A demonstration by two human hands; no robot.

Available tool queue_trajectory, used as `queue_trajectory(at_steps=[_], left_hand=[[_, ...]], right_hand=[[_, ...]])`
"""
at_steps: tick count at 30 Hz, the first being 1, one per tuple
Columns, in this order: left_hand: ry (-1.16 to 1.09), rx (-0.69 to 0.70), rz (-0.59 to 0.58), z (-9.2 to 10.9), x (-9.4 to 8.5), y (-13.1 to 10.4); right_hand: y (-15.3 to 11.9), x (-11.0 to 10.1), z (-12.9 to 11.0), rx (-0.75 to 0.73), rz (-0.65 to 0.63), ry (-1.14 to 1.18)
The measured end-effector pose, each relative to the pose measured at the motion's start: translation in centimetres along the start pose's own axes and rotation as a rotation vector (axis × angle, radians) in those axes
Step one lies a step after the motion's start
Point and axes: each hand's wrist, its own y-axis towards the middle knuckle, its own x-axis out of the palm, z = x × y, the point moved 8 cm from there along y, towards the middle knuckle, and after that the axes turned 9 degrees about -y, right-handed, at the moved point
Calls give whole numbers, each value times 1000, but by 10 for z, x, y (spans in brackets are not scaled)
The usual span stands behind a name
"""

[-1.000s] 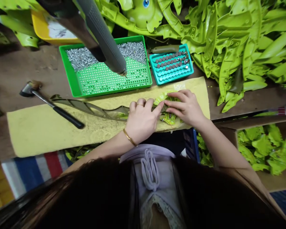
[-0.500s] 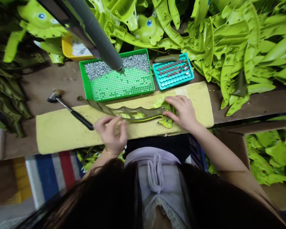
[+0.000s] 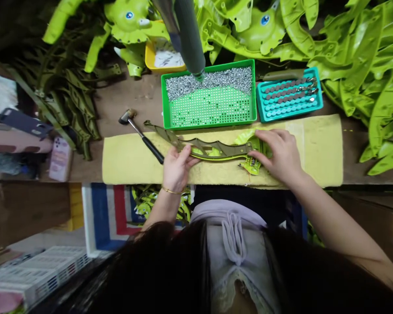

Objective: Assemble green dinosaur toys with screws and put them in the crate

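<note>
- Strip of olive plastic (image 3: 227,150) is laid along a lime-green part (image 3: 251,168), nearer us than the green tray (image 3: 212,124); whether screws hold it, we cannot tell.
- Our left hand (image 3: 177,169) clamps its fingers on the strip; our right hand (image 3: 281,153) closes thumb and fingers around the lime-green part.
- Loose screws (image 3: 222,79) heap along the green tray's far side; right of it, a teal tray (image 3: 291,115) carries dark discs (image 3: 286,90).

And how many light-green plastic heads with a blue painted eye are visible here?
2: the first head is behind and left of the yellow plastic container; the second head is behind the green perforated plastic tray, near its right end. More may be hidden.
</note>
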Motion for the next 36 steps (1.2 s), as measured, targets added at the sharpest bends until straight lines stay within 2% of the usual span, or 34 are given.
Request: queue_trajectory(at_steps=[2, 3, 4, 5, 7, 8, 9, 10, 12, 14, 17, 20, 22, 26, 29, 32, 36], left_hand=[[242, 286, 132, 25, -15, -10], [379, 440, 147, 36, -12, -20], [514, 562, 85, 42, 2, -30], [635, 648, -50, 40, 23, -40], [808, 743, -412, 22, 72, -61], [861, 785, -536, 13, 92, -71], [889, 821, -608, 7, 108, -78], [892, 843, -631, 4, 119, -81], [833, 825, -639, 3, 131, -80], [760, 794, -661, 7, 136, -76], [776, 837, -684, 14, 137, -72], [844, 887, -690, 15, 137, -68], [862, 909, -702, 13, 139, -67], [875, 942, -670, 9, 140, -64], [877, 945, -641, 5, 139, -60], [859, 944, -640, 0, 138, -59], [847, 918, -642, -2, 137, -57]], right_hand=[[1, 1, -3, -17, -5, -23], [2, 2, -3, -26, -7, -31], [2, 3, -3, -33, -11, -37], [3, 4, -3, -37, -16, -40], [4, 3, -1, -39, -29, -42], [3, 0, -2, -38, -25, -39], [1, -6, -3, -32, -5, -30], [-2, -13, -6, -27, 32, -10], [-11, -29, -19, -28, 111, 59], [-21, -35, -36, -40, 117, 130], [-31, -24, -53, -11, 16, 204], [-33, -10, -50, 36, -40, 282], [-32, -7, -41, 57, -13, 301], [-30, -13, -30, 34, 127, 214], [-31, -15, -30, 3, 171, 113], [-31, -17, -33, -20, 168, 13], [-31, -15, -35, -15, 99, -72]])
